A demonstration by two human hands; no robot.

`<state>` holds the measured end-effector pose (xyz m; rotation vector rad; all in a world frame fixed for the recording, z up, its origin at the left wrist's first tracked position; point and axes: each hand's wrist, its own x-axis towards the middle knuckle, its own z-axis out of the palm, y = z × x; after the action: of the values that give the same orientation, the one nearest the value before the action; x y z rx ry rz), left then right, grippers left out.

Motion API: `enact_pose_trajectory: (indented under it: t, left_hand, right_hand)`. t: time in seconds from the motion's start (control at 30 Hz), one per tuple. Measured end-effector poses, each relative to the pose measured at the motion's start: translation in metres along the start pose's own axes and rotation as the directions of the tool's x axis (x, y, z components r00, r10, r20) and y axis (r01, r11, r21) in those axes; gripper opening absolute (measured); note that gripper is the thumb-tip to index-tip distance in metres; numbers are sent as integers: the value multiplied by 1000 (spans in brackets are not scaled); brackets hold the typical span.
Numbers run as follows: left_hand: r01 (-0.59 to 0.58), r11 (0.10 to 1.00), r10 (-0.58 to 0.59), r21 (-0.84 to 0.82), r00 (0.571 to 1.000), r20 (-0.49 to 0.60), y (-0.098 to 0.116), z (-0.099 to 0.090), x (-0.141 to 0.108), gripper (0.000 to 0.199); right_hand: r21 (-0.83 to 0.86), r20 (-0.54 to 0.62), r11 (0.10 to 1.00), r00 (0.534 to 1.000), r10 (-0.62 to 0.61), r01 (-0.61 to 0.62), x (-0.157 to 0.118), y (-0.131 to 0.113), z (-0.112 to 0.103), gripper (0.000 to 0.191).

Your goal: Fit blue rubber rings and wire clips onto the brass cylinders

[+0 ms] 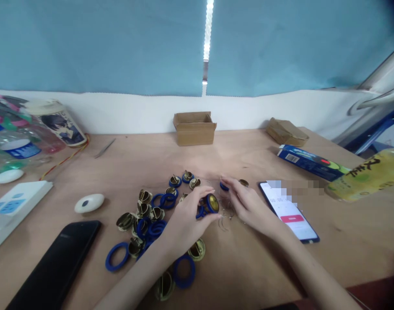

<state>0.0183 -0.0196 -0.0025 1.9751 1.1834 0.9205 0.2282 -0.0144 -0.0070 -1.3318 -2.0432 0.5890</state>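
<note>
My left hand (pixel 190 217) grips a round brass piece with a blue ring (pixel 212 203) around it, between thumb and fingers. Its domed brass face points to the right. My right hand (pixel 246 201) is just to the right, fingers stretched out and holding nothing that I can see. Thin wire rings (pixel 227 212) lie between the hands. By the right fingertips is another blue ring (pixel 224 186), partly covered. Behind that hand shows a brass piece (pixel 243 183). Loose brass pieces (pixel 125 221) and blue rings (pixel 117 256) are scattered left of and below my left hand.
A small open cardboard box (pixel 195 132) stands at the back. To the right are a lit phone (pixel 292 213), a blue box (pixel 313 162) and a yellow bottle (pixel 367 176). A black phone (pixel 56 267), white oval object (pixel 89 203), power strip (pixel 19 206) and cup (pixel 59 122) are left.
</note>
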Motion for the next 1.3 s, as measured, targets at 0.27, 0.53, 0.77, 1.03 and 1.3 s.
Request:
enact_pose_trajectory:
  t: [0.27, 0.53, 0.77, 1.03, 1.3]
  left_hand:
    - [-23, 1000, 23, -4, 1000, -2, -2, 0, -1, 51]
    - [-48, 999, 48, -7, 999, -4, -1, 0, -1, 52]
    - [-46, 999, 45, -13, 999, -4, -1, -1, -1, 52]
    - [-55, 998, 55, -12, 998, -13, -4, 1, -1, 53]
    - [-65, 998, 64, -8, 998, -17, -5, 1, -1, 52]
  right_hand:
    - [144, 58, 989, 997, -50, 41, -2, 6, 0, 60]
    - [300, 5, 954, 1000, 16, -17, 0, 4, 1, 29]
    - [330, 27, 928, 984, 175, -174, 1, 5, 2, 20]
    - [248, 52, 958, 990, 134, -143, 1, 4, -2, 14]
    - [372, 32, 917, 989, 143, -144, 3, -2, -7, 19]
